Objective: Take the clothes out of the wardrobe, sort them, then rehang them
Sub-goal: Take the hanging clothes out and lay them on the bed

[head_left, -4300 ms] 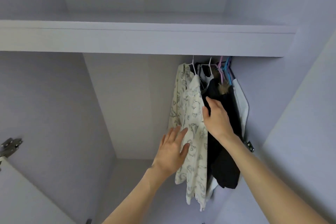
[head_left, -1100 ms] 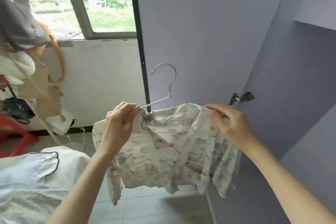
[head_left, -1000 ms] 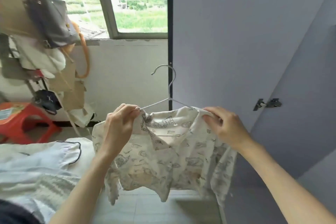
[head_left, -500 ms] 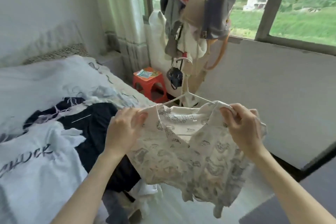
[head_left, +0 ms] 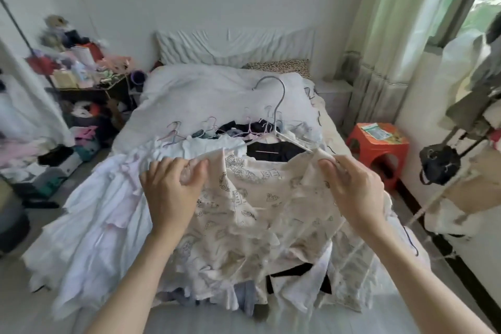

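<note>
shirt: cream printed shirt (head_left: 260,206) on a white wire hanger (head_left: 276,127), held up over the near end of the bed (head_left: 217,89), above the clothes pile (head_left: 113,214).
left hand: left hand (head_left: 172,188) pinches the left shoulder of the shirt, fingers curled over the fabric edge.
right hand: right hand (head_left: 355,192) grips the right shoulder, fingers folded round cloth; whether it also has the hanger arm, can't tell.
handling: prob. light, thin, v. soft; hem and sleeves hang limp and bunch. No stiffness of its own, shape comes from the hanger only. Not fragile. Cloth could slide off the smooth wire if tilted.
where to hold: both shoulders, as now, keeps it spread; or the hook alone for one-hand carry. Avoid hem or sleeve, it'd pull off the hanger.
count, held: 1 shirt, 1 hanger.
count, bed: pile of white, black and pale garments, overlapping and blurred, no. can't be told; several loose hanger hooks (head_left: 211,127) at the far side of the pile, approx. 5+, exact no. unclear.
count, other: 1 red plastic stool (head_left: 379,149) right of the bed; 1 cluttered side table (head_left: 89,84) at far left.
stage: looks like taking-out still going, sorting not begun.
</note>
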A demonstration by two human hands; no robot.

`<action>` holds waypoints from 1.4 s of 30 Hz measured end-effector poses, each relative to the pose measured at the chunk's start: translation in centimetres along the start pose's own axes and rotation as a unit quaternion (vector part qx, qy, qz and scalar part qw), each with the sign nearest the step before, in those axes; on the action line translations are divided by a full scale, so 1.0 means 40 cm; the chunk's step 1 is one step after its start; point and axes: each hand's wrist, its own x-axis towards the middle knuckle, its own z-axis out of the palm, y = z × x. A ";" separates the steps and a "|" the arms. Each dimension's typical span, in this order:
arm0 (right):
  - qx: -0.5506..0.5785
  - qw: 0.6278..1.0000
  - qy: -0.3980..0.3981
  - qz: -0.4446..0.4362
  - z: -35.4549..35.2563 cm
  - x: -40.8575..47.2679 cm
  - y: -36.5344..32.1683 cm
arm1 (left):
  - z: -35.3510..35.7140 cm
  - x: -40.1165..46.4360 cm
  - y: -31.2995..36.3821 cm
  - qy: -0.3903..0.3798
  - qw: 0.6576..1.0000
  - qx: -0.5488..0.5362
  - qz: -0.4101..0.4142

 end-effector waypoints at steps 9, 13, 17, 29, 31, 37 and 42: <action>0.111 0.989 -0.050 -0.079 0.278 0.147 -0.188 | -0.086 0.183 -0.233 0.090 0.990 0.103 -0.019; 0.129 0.986 -0.079 -0.067 0.445 0.191 -0.279 | -0.076 0.263 -0.382 0.086 0.988 0.129 -0.011; 0.140 0.984 -0.104 -0.040 0.636 0.225 -0.378 | -0.051 0.359 -0.559 0.067 0.987 0.146 -0.018; 0.127 0.975 -0.184 0.019 1.158 0.390 -0.493 | 0.219 0.604 -0.999 -0.059 0.980 0.178 -0.066; 0.123 0.970 -0.206 0.042 1.254 0.420 -0.473 | 0.302 0.621 -1.059 -0.097 0.975 0.184 -0.079; 0.092 0.960 -0.246 0.099 1.518 0.505 -0.388 | 0.577 0.698 -1.213 -0.210 0.951 0.202 -0.101; 0.060 0.959 -0.242 0.133 1.707 0.557 -0.317 | 0.779 0.740 -1.310 -0.249 0.938 0.207 -0.122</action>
